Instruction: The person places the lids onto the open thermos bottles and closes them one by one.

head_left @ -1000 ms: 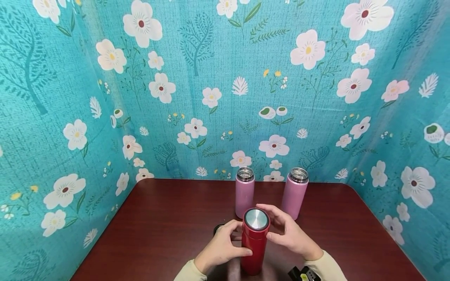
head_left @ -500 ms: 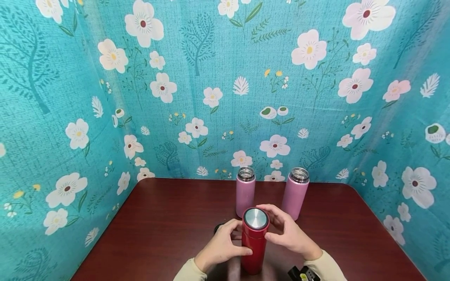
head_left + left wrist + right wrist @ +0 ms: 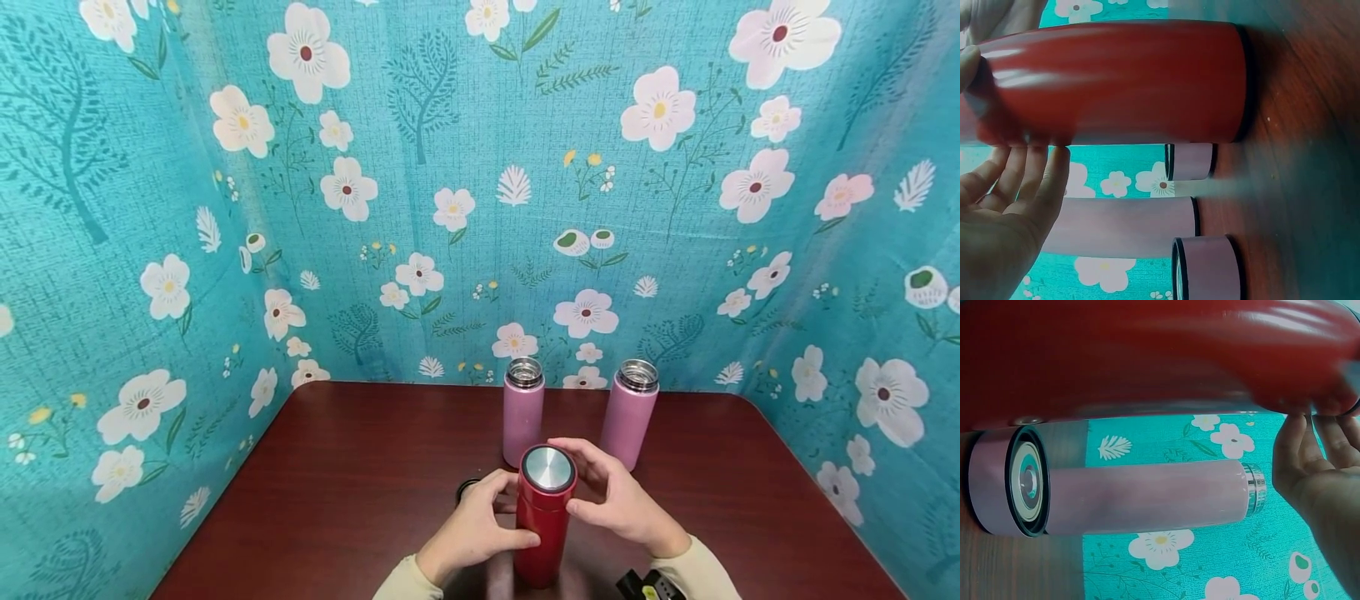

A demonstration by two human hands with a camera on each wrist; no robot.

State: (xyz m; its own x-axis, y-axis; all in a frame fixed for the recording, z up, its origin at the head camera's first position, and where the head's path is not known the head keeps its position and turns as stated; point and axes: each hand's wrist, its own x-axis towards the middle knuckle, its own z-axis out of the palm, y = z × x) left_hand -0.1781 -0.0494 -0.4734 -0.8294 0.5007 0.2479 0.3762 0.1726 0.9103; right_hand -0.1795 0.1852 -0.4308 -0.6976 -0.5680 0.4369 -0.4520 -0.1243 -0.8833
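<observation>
A red thermos (image 3: 542, 533) stands upright on the table in front of me, its lid (image 3: 549, 470) topped by a silvery disc with a dark rim. My left hand (image 3: 472, 521) grips the body from the left, thumb in front and fingers behind. From the right, my right hand (image 3: 611, 496) holds the upper end around the lid, thumb near and fingers at the far side. In the left wrist view the thermos's dark base meets the tabletop; in the right wrist view my right fingers (image 3: 1294, 440) touch its upper end.
Two lidless pink thermoses (image 3: 522, 412) (image 3: 630, 417) with steel necks stand behind my hands. Their pink caps sit on the table, two caps (image 3: 1191, 162) (image 3: 1210, 269) in the left wrist view. A dark rim (image 3: 463, 490) peeks out behind my left hand. Flowered teal cloth (image 3: 450, 275) encloses the table.
</observation>
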